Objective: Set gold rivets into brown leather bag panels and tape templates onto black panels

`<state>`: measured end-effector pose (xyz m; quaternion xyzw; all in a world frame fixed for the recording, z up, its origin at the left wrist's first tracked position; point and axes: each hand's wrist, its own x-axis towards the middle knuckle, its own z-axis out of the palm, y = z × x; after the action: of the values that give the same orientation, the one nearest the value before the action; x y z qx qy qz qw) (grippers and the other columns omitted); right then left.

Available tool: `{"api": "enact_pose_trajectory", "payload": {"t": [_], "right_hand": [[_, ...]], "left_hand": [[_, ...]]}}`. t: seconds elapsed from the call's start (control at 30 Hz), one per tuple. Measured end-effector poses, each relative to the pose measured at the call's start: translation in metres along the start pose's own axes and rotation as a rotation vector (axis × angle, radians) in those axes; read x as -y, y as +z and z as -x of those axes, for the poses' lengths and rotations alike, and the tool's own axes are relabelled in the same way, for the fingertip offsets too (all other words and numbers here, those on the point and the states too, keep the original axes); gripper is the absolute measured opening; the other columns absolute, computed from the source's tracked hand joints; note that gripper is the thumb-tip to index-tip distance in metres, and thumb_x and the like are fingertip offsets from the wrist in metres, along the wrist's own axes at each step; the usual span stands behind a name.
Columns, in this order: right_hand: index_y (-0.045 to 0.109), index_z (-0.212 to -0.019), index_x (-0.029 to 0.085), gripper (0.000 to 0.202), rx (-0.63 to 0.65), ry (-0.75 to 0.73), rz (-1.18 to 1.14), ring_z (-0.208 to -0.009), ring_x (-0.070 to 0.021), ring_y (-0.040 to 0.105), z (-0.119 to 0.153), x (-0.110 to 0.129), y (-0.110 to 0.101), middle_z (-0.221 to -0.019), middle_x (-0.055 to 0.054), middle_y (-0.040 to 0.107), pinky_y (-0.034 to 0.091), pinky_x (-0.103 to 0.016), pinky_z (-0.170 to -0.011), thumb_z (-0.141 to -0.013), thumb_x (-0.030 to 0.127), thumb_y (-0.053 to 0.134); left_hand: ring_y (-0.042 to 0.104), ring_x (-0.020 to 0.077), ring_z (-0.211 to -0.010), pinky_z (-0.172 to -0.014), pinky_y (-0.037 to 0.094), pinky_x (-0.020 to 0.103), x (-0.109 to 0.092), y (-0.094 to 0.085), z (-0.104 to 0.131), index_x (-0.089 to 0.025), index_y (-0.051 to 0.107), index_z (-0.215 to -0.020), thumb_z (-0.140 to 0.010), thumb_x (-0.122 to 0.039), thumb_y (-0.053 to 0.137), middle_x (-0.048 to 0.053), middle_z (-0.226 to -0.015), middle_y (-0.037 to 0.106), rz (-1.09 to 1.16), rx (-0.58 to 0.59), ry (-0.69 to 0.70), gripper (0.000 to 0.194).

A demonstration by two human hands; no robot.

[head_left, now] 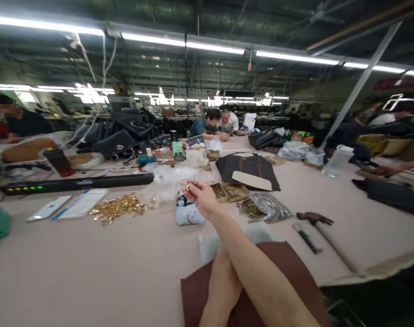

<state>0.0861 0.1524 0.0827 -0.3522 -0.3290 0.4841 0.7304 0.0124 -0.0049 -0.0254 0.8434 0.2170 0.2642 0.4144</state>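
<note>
My right hand (202, 198) is stretched out over the table, its thumb and fingertips pinching a small gold metal piece (187, 186). Beneath the right forearm, my left hand (223, 272) is on brown leather (275, 268); its fingers are hidden by that forearm. Partly under the leather is a pale translucent sheet (210, 245). A pile of gold metal pieces (120, 208) lies left of my right hand. Just below that hand sits a white and blue packet (189, 214). Open boxes of small metal parts (234, 192) stand to its right.
A hammer (339, 247) and a short dark tool (308, 238) lie at the right, near a plastic bag of metal parts (270, 207). Black panels (249, 170), a bottle (338, 161) and dark bags (120, 144) are farther back. Several people work beyond.
</note>
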Motion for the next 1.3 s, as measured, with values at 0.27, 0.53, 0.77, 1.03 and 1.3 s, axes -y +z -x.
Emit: {"api": "enact_pose_trajectory", "payload": {"t": [0.27,0.53,0.77,1.03,1.3], "right_hand": [[0.078,-0.096,0.019,0.036,-0.223,-0.023,0.242,-0.086,-0.0179,0.073,0.147,0.032,-0.124,-0.089,-0.003,0.076,0.06,-0.03,-0.082,-0.073,0.044,0.091],[0.08,-0.102,0.019,0.033,-0.316,-0.047,0.493,-0.088,-0.0232,0.073,0.208,-0.005,-0.157,-0.1,-0.008,0.08,0.06,-0.035,-0.083,-0.085,0.047,0.08],[0.081,-0.105,0.019,0.032,-0.272,-0.058,0.527,-0.083,-0.0231,0.074,0.214,-0.003,-0.16,-0.099,-0.008,0.08,0.062,-0.036,-0.08,-0.086,0.045,0.079],[0.079,-0.093,0.021,0.025,-0.295,-0.089,0.543,-0.087,-0.0246,0.073,0.214,-0.004,-0.149,-0.094,-0.007,0.079,0.061,-0.037,-0.084,-0.079,0.041,0.085],[0.077,-0.088,0.022,0.014,-0.178,-0.127,0.55,-0.085,-0.0212,0.066,0.217,0.004,-0.152,-0.09,-0.004,0.073,0.053,-0.032,-0.081,-0.086,0.035,0.08]], "left_hand": [[0.067,0.0236,-0.102,-0.098,0.054,0.047,0.009,-0.001,-0.006,-0.021,0.058,-0.133,-0.105,-0.041,0.046,0.011,-0.127,0.066,0.228,-0.245,-0.154,0.037],[0.069,0.0196,-0.106,-0.095,0.056,0.033,0.007,-0.004,-0.004,-0.028,0.073,-0.118,-0.1,-0.04,0.061,0.004,-0.114,0.073,0.276,-0.265,-0.054,0.025],[0.07,0.0188,-0.091,-0.085,0.058,0.032,0.011,-0.007,-0.007,-0.025,0.077,-0.112,-0.103,-0.044,0.055,0.005,-0.104,0.076,0.241,-0.294,-0.078,0.031],[0.07,0.018,-0.097,-0.088,0.058,0.031,0.004,-0.006,-0.004,-0.024,0.075,-0.107,-0.103,-0.031,0.057,0.004,-0.103,0.075,0.139,-0.399,0.066,0.02],[0.068,0.0183,-0.115,-0.101,0.056,0.034,0.008,-0.002,-0.001,-0.023,0.072,-0.107,-0.105,-0.024,0.053,0.007,-0.12,0.072,0.136,-0.39,0.17,0.019]]}}
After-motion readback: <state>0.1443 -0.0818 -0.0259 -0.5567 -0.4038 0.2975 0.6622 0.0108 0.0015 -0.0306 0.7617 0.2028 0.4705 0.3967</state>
